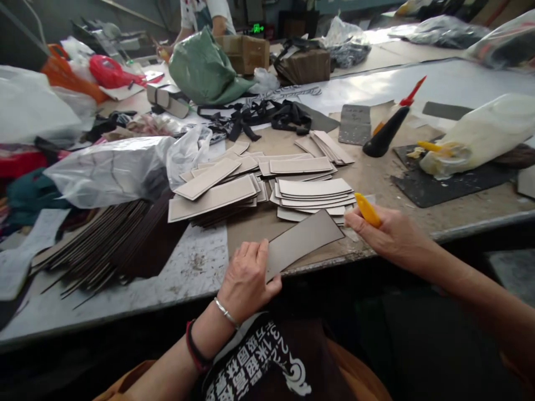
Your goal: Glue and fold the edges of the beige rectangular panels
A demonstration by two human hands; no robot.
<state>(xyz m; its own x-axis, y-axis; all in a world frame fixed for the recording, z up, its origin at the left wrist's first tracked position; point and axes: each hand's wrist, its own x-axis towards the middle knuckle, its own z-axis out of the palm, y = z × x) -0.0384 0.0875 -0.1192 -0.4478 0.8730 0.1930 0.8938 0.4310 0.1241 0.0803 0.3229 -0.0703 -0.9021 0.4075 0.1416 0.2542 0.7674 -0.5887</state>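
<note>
My left hand (246, 278) pinches the near end of a flat grey rectangular panel (307, 239) between thumb and fingers. The panel slants up to the right at the table's front edge. My right hand (387, 228) is closed around a yellow-handled tool (366, 210), close to the panel's far corner; the tool's working end is hidden by the fingers. Just beyond lies a stack of pale panels (313, 192) with dark edges. More stitched pale panels (213, 197) are heaped to the left of that stack.
Dark strips (112, 245) are fanned out at the left beside plastic bags (112, 167). To the right are a black cone-shaped bottle with a red tip (387, 131) and a cloudy plastic container (480, 136) on a black sheet. A person (207, 16) stands behind a green bag (204, 67).
</note>
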